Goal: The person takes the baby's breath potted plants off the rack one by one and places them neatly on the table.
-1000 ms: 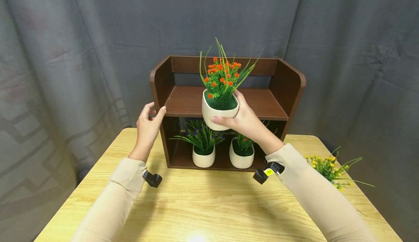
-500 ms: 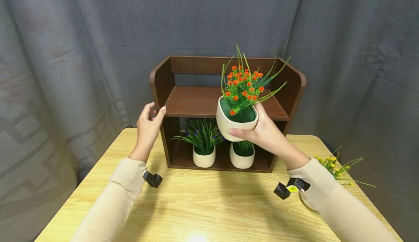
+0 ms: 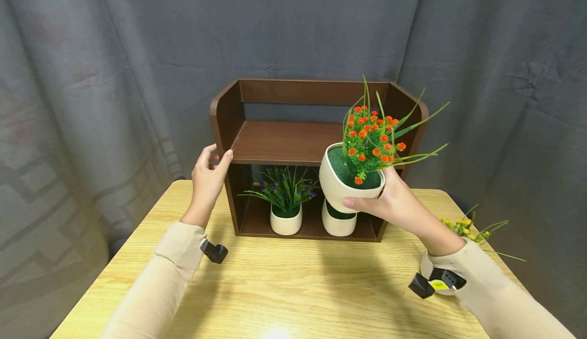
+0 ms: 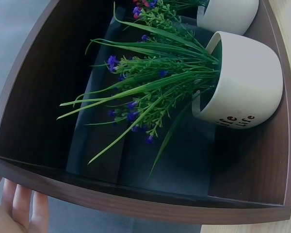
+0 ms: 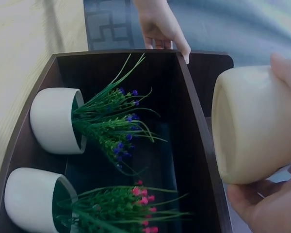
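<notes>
My right hand point(image 3: 394, 199) grips a cream pot point(image 3: 341, 188) of orange flowers point(image 3: 371, 135), held tilted in front of the brown wooden shelf point(image 3: 284, 140). In the right wrist view the underside of this cream pot point(image 5: 254, 124) faces the camera. My left hand point(image 3: 208, 181) holds the shelf's left side panel at the height of its middle board, thumb on the front edge. In the lower compartment stand a pot of purple flowers point(image 3: 286, 222) and, to its right, a pot of red flowers point(image 3: 339, 225); the held pot hides most of the latter's plant in the head view.
A pot of yellow flowers point(image 3: 465, 229) stands on the wooden table point(image 3: 275, 283) at the right, partly behind my right forearm. A grey curtain point(image 3: 321, 23) hangs behind the shelf and along both sides.
My right hand has carried the pot of orange flowers to the right and down, away from the middle of the upper board, tilting it more. The left hand stays on the side panel.
</notes>
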`<act>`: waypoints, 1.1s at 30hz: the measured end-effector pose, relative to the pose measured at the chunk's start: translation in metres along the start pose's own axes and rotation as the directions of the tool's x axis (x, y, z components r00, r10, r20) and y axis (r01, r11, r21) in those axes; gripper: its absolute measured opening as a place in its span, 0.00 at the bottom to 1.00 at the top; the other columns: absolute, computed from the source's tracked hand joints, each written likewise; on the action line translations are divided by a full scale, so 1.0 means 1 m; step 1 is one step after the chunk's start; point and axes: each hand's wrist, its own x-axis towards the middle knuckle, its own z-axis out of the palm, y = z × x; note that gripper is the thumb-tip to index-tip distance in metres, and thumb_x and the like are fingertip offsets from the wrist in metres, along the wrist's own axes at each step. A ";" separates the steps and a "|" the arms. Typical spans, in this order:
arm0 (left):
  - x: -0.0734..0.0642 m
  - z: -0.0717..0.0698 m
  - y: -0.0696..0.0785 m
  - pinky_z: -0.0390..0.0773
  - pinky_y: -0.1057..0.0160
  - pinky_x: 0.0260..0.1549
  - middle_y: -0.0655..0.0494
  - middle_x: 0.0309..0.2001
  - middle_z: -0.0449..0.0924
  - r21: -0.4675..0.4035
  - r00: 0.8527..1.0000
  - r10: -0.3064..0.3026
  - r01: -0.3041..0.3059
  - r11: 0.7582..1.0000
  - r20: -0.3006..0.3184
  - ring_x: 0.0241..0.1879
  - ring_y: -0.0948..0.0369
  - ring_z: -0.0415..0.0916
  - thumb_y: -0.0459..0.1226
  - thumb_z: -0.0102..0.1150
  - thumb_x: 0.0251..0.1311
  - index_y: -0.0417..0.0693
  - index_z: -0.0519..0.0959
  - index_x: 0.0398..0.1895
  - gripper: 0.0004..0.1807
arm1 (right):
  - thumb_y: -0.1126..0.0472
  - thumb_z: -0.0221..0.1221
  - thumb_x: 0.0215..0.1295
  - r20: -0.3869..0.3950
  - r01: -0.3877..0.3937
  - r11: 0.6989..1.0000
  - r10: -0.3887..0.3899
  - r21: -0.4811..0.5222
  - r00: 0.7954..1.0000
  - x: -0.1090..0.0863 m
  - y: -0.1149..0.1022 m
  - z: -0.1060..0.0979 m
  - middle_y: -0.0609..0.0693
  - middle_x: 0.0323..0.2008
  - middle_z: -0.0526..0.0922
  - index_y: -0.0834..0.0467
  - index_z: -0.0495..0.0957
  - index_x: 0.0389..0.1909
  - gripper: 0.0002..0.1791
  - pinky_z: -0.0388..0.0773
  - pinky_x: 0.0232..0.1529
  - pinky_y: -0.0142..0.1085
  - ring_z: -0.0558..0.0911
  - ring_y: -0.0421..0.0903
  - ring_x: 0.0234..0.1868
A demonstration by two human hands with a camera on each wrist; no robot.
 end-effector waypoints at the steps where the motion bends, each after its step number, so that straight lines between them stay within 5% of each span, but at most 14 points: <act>1: 0.000 0.000 0.000 0.69 0.61 0.30 0.54 0.40 0.72 0.002 1.000 -0.002 0.002 1.000 0.003 0.34 0.56 0.69 0.59 0.57 0.51 0.58 0.74 0.52 0.28 | 0.58 0.73 0.40 0.007 0.006 1.000 -0.006 -0.009 1.000 -0.003 0.002 -0.001 0.42 0.51 0.73 0.46 0.64 0.60 0.43 0.67 0.51 0.32 0.73 0.40 0.50; 9: -0.001 0.001 0.002 0.70 0.59 0.33 0.51 0.43 0.72 0.010 1.000 -0.002 0.002 1.000 0.009 0.36 0.57 0.68 0.61 0.56 0.50 0.56 0.72 0.56 0.32 | 0.52 0.74 0.38 0.021 0.069 0.967 -0.066 -0.246 0.998 -0.034 0.013 -0.007 0.45 0.50 0.74 0.53 0.66 0.59 0.43 0.68 0.47 0.26 0.74 0.40 0.48; 16: -0.001 0.003 0.002 0.70 0.59 0.31 0.52 0.41 0.72 0.008 1.000 -0.002 0.002 1.000 0.007 0.34 0.58 0.68 0.61 0.56 0.50 0.58 0.73 0.54 0.30 | 0.43 0.70 0.40 0.013 -0.113 0.926 0.127 -0.359 0.992 -0.068 0.021 -0.006 0.45 0.44 0.78 0.59 0.66 0.57 0.43 0.73 0.38 0.33 0.76 0.38 0.40; 20: -0.001 0.003 0.001 0.70 0.59 0.32 0.52 0.42 0.72 0.011 1.000 -0.003 0.003 1.000 0.004 0.34 0.58 0.69 0.60 0.56 0.51 0.57 0.73 0.54 0.30 | 0.44 0.70 0.41 0.028 -0.146 0.925 0.167 -0.351 0.986 -0.084 0.027 -0.006 0.43 0.40 0.79 0.58 0.68 0.54 0.39 0.73 0.35 0.31 0.75 0.35 0.36; 27: -0.001 0.003 0.001 0.70 0.60 0.31 0.53 0.41 0.72 0.013 1.000 -0.005 0.005 1.000 0.004 0.34 0.58 0.68 0.60 0.56 0.51 0.57 0.72 0.55 0.30 | 0.50 0.71 0.43 0.067 -0.089 0.966 0.108 -0.244 0.992 -0.107 0.048 -0.002 0.38 0.45 0.76 0.48 0.69 0.53 0.34 0.67 0.43 0.23 0.74 0.35 0.43; 33: -0.003 0.003 0.003 0.70 0.60 0.32 0.52 0.41 0.72 0.016 1.000 0.005 -0.005 1.000 -0.002 0.33 0.58 0.68 0.59 0.56 0.52 0.56 0.73 0.54 0.29 | 0.53 0.75 0.33 0.012 0.028 0.956 -0.026 -0.291 1.000 -0.122 0.072 0.005 0.44 0.49 0.74 0.54 0.65 0.57 0.45 0.62 0.47 0.18 0.71 0.33 0.47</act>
